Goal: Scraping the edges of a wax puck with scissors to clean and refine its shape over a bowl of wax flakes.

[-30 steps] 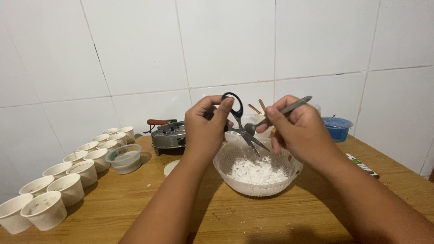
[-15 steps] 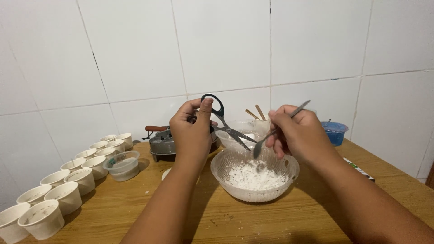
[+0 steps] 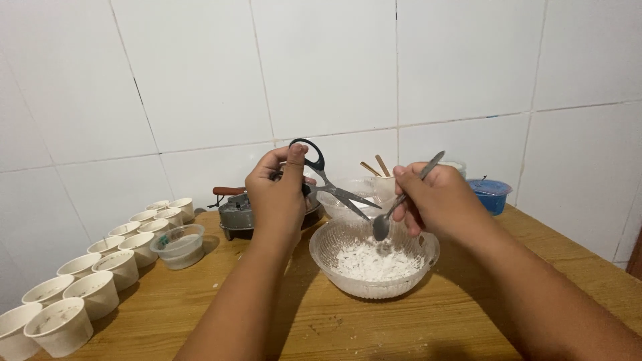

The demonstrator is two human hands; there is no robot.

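Observation:
My left hand (image 3: 279, 194) grips black-handled scissors (image 3: 332, 184), thumb through one loop, blades pointing right and down over a clear glass bowl (image 3: 328, 261) of white powder (image 3: 371, 262). My right hand (image 3: 438, 200) holds a metal spoon (image 3: 401, 200) by its handle. The spoon's bowl hangs just above the powder, close to the scissor tips. The glass bowl stands on a wooden table (image 3: 401, 327).
Two rows of several small white cups (image 3: 100, 281) run along the table's left side, beside a small clear tub (image 3: 179, 245). Behind the bowl stand a dark metal pot (image 3: 235, 212), a second clear bowl (image 3: 354, 194) and wooden sticks (image 3: 376, 166). A blue container (image 3: 489, 194) is at back right.
Both hands have dropped a little toward the bowl. The spoon has tilted so its bowl now points down over the powder, near the scissor tips.

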